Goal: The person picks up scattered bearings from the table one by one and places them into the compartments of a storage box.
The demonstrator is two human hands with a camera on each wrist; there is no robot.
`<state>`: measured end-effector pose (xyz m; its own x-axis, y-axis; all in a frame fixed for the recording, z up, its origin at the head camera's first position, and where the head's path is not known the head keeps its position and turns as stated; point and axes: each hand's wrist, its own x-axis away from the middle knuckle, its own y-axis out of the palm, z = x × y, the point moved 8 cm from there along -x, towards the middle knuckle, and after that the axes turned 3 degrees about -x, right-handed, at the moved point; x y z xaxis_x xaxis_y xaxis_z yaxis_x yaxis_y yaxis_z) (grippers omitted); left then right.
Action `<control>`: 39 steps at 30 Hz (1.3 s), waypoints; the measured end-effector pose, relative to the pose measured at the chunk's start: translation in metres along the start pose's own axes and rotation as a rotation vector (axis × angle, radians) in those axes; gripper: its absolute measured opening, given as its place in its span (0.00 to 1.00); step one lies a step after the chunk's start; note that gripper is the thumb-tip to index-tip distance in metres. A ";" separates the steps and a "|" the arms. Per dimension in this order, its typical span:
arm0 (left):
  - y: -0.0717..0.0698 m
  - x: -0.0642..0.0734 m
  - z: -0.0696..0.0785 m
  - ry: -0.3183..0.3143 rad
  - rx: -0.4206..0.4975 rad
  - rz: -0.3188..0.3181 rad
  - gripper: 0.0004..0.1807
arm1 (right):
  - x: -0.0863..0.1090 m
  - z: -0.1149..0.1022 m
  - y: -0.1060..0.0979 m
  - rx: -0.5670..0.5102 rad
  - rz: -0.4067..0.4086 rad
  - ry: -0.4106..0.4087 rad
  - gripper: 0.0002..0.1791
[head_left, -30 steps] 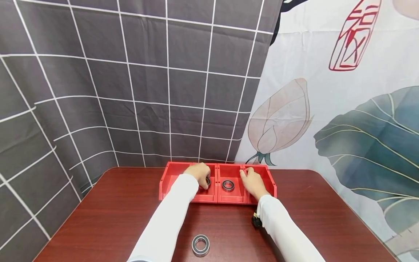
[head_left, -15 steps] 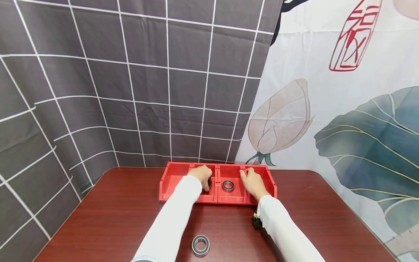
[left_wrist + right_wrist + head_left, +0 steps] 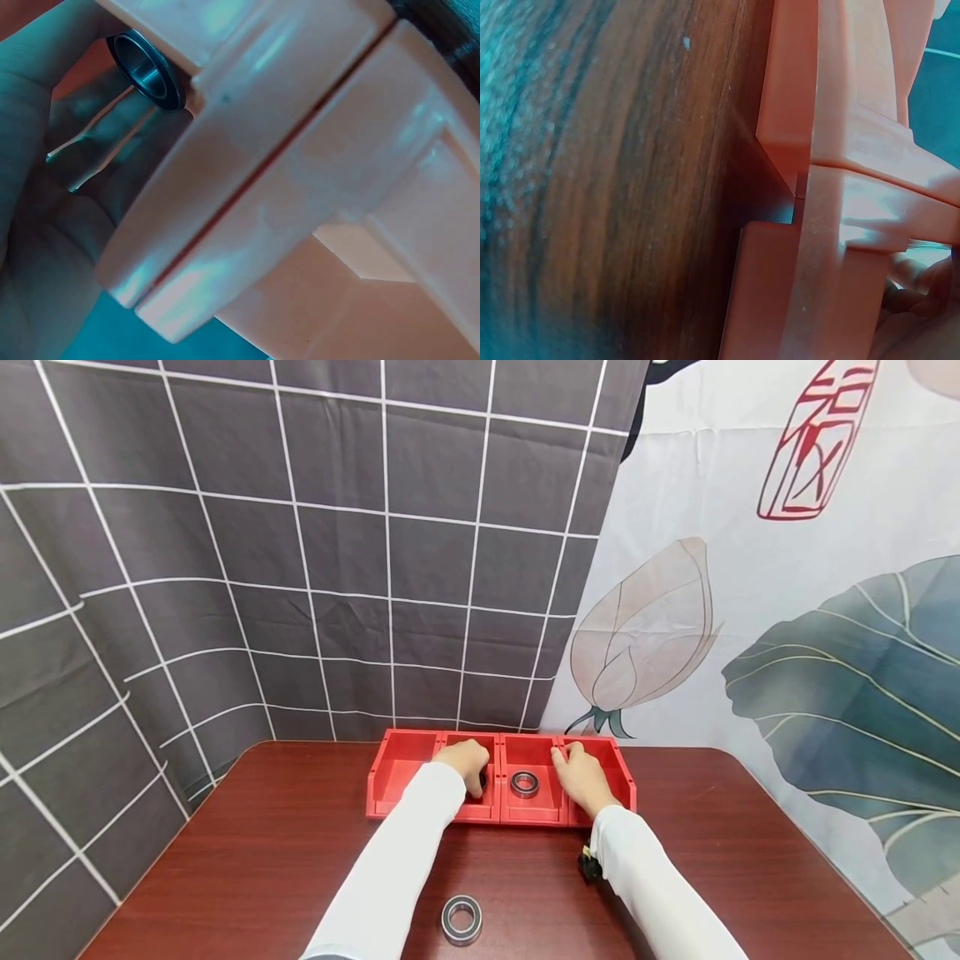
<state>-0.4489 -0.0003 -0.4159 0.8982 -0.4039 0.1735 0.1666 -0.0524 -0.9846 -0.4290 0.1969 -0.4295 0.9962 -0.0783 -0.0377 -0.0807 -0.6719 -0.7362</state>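
A row of red bins [image 3: 486,814] stands on the table. My left hand [image 3: 467,758] reaches into the second bin from the left. There a dark-rimmed ring bearing [image 3: 148,71] is pinched at the fingers, tilted against the bin's inner side in the left wrist view. Another bearing [image 3: 524,784] lies flat in the third bin. My right hand [image 3: 583,774] is at the rightmost bin, its fingertips near the top of the divider. In the right wrist view only bent fingers [image 3: 922,289] show behind the bin's wall; what they hold is hidden.
A third bearing [image 3: 461,919] lies flat on the brown table [image 3: 300,860], in front of the bins. A small black object [image 3: 589,865] sits under the right wrist. Behind the table hang a dark grid-pattern curtain [image 3: 322,560] and a white floral one [image 3: 675,468].
My left hand has shifted slightly right within the second bin, toward its right wall. The right hand, the bins and the other bearings keep their places.
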 end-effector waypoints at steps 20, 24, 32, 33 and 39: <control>0.002 0.005 0.001 0.013 -0.023 0.024 0.09 | 0.001 -0.001 0.000 0.003 -0.002 -0.003 0.25; 0.000 0.005 0.001 0.030 -0.046 0.036 0.10 | 0.001 -0.002 0.000 0.000 -0.003 -0.004 0.26; -0.005 0.007 0.005 0.099 -0.122 0.085 0.12 | -0.001 0.002 0.000 -0.004 0.006 0.007 0.25; -0.006 0.008 0.005 0.106 -0.125 0.090 0.12 | -0.001 0.002 0.000 -0.003 0.008 0.006 0.25; -0.008 0.012 0.005 0.123 -0.133 0.102 0.11 | -0.001 0.001 0.001 0.007 0.012 -0.004 0.25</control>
<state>-0.4373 0.0000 -0.4056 0.8500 -0.5212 0.0765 0.0142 -0.1225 -0.9924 -0.4304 0.1977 -0.4308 0.9953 -0.0834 -0.0493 -0.0924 -0.6659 -0.7403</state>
